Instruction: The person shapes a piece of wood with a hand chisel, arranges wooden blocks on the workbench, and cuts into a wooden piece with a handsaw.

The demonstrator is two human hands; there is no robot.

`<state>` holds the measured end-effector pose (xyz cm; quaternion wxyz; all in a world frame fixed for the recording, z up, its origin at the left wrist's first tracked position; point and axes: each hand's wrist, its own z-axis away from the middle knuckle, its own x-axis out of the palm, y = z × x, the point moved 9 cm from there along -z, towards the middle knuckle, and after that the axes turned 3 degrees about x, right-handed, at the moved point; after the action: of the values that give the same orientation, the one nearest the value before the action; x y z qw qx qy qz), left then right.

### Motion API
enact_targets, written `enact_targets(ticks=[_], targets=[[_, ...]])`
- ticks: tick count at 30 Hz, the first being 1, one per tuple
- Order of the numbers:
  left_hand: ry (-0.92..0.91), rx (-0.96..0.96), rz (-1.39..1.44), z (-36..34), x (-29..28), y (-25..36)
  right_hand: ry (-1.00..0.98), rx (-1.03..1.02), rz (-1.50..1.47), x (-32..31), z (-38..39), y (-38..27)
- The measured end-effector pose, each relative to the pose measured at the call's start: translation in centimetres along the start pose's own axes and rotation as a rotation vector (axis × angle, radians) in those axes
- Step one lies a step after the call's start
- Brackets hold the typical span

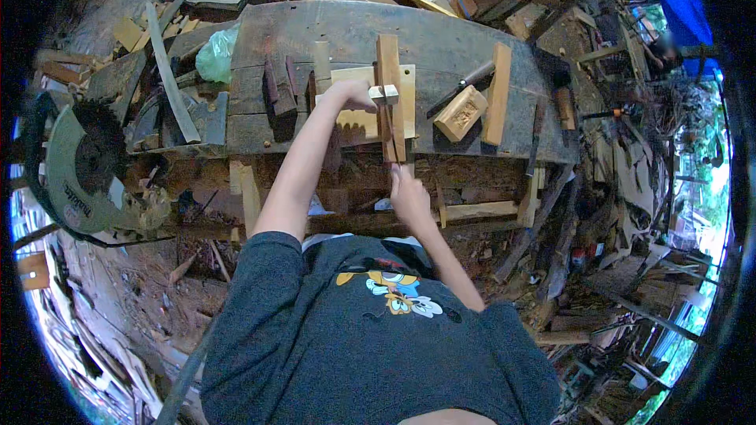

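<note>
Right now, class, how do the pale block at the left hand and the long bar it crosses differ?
The pale block is short; the long bar extends past it both ways. The block is creamy white, the bar orange-brown. The block lies crosswise, the bar points away from the person. Both look wooden.

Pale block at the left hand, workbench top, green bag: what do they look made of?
Pale block: probably bare wood, going by its light, matt faces; grain too small to confirm.
Workbench top: wood, dark and worn, with visible plank seams; can't tell if it's coated.
Green bag: likely thin plastic, judging by its crumples and shiny highlights.
</note>
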<state>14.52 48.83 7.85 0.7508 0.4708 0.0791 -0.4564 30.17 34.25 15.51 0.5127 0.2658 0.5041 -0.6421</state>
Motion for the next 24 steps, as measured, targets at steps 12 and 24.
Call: enact_targets(ticks=[12, 24], targets=[[0.578, 0.013, -0.455, 4.5, -1.9, 4.3, 0.045, -0.065, -0.022, -2.1, -6.6, -1.7], [0.37, -0.011, -0.406, 2.8, -1.5, 2.4, -0.073, 0.039, 0.03, -0.1, -1.3, 1.1]])
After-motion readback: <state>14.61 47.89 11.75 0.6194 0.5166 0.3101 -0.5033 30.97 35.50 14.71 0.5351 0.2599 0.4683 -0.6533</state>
